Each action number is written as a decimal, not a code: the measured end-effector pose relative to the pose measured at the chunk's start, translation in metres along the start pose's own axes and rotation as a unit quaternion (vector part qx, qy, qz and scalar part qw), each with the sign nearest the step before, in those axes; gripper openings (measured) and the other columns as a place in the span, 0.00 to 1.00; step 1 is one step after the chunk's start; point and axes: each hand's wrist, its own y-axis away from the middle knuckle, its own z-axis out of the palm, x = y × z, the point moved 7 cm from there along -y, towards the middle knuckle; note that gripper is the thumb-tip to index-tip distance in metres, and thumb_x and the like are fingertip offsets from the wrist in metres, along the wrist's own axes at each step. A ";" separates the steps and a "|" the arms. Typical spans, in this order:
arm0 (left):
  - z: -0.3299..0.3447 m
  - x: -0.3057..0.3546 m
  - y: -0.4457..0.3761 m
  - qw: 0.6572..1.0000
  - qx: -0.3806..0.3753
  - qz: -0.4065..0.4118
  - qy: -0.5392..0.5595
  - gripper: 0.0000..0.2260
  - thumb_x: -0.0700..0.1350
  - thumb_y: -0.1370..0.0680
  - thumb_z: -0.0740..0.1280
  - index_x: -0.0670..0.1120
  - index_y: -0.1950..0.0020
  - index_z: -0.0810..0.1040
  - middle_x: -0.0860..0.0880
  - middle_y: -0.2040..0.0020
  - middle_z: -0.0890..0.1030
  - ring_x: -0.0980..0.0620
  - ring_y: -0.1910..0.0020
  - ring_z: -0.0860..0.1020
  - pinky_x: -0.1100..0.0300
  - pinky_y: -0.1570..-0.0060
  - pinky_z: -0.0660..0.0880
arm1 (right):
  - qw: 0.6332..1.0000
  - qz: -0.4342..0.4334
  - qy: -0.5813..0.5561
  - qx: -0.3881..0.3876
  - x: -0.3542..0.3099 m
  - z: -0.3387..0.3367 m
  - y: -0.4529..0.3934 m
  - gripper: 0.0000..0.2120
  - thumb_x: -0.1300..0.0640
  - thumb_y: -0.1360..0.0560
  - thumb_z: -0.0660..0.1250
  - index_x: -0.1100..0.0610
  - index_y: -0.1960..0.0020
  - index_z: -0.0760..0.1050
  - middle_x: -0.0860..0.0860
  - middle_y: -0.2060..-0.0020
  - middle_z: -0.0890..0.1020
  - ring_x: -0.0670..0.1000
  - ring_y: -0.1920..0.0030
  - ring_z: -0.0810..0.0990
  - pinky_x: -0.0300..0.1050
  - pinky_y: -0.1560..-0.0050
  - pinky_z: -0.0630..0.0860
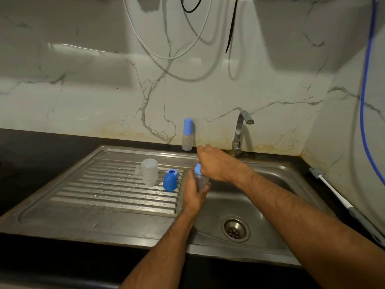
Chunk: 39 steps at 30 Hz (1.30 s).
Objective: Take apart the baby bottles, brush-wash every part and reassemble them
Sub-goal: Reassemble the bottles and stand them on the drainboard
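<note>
Bottle parts [149, 172] on drainboard [116, 197], left of sink basin [260, 184]

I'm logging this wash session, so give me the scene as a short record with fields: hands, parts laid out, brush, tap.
left hand: grips the clear body of the held bottle
right hand: wrapped round its blue top
drainboard: inverted clear bottle, blue cap, blue ring
by wall: capped bottle, upright
bottle brush: counter, right of sink
tap: no water visible

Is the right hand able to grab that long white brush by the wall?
Probably not yet. The right hand grips the blue top of the clear bottle held by the left hand. The long white bottle brush lies unblocked on the black counter.
</note>
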 end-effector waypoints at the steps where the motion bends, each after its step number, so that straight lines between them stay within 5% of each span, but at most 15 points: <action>1: -0.001 -0.002 -0.001 1.000 0.005 0.005 -0.005 0.18 0.43 0.23 0.73 0.53 0.38 0.71 0.51 0.44 0.78 0.60 0.48 0.77 0.66 0.50 0.73 | 1.000 0.009 -0.001 0.011 -0.001 0.000 -0.001 0.09 0.55 0.19 0.65 0.59 0.42 0.71 0.53 0.55 0.72 0.45 0.64 0.67 0.37 0.68 0.59; 6: -0.005 -0.010 -0.004 1.000 0.006 -0.004 -0.007 0.17 0.51 0.26 0.71 0.56 0.40 0.70 0.51 0.44 0.78 0.54 0.46 0.78 0.54 0.46 0.78 | 0.999 0.027 0.000 0.036 -0.007 0.003 -0.006 0.09 0.54 0.18 0.65 0.60 0.43 0.74 0.53 0.55 0.75 0.46 0.64 0.69 0.37 0.68 0.59; 14: -0.006 0.002 -0.008 0.993 -0.067 -0.014 0.098 0.21 0.36 0.25 0.74 0.51 0.37 0.73 0.49 0.47 0.82 0.59 0.52 0.82 0.66 0.52 0.79 | 0.995 -0.093 -0.003 -0.040 0.010 -0.024 -0.004 0.13 0.40 0.20 0.65 0.48 0.48 0.67 0.47 0.59 0.77 0.48 0.60 0.75 0.41 0.63 0.65; 20: 0.001 0.007 -0.003 0.997 -0.066 0.009 0.049 0.19 0.35 0.24 0.73 0.45 0.37 0.72 0.53 0.51 0.78 0.60 0.55 0.78 0.73 0.58 0.74 | 0.997 -0.028 -0.064 -0.031 0.027 -0.005 0.011 0.15 0.44 0.20 0.65 0.53 0.44 0.67 0.51 0.55 0.78 0.52 0.56 0.76 0.48 0.59 0.71; 25: 0.004 0.001 -0.003 0.998 -0.049 0.018 0.021 0.19 0.35 0.24 0.72 0.44 0.36 0.71 0.56 0.50 0.77 0.73 0.55 0.76 0.76 0.56 0.72 | 0.993 0.037 -0.110 0.019 0.026 0.003 0.013 0.12 0.47 0.18 0.64 0.54 0.43 0.66 0.52 0.51 0.77 0.53 0.55 0.74 0.46 0.57 0.68; 30: 0.004 -0.005 -0.007 1.000 -0.020 0.014 -0.004 0.19 0.38 0.24 0.73 0.45 0.37 0.71 0.52 0.47 0.77 0.70 0.51 0.75 0.76 0.54 0.71 | 0.983 0.106 -0.125 0.080 0.028 0.010 0.014 0.17 0.47 0.17 0.63 0.59 0.37 0.68 0.52 0.50 0.74 0.51 0.53 0.72 0.42 0.56 0.65; 35: 0.002 -0.013 -0.009 1.000 -0.003 -0.003 0.013 0.19 0.41 0.24 0.73 0.53 0.38 0.70 0.53 0.46 0.79 0.63 0.49 0.77 0.66 0.50 0.73 | 0.984 0.099 -0.117 0.087 0.020 0.012 0.005 0.19 0.46 0.18 0.65 0.59 0.36 0.69 0.51 0.52 0.75 0.51 0.53 0.75 0.43 0.56 0.68; 39: -0.001 -0.016 -0.011 0.999 0.007 -0.033 0.032 0.23 0.44 0.24 0.73 0.53 0.32 0.70 0.52 0.42 0.80 0.58 0.44 0.78 0.61 0.45 0.76 | 0.967 0.081 -0.223 0.092 0.027 0.019 0.005 0.19 0.43 0.23 0.72 0.54 0.42 0.73 0.48 0.52 0.78 0.45 0.58 0.76 0.37 0.63 0.67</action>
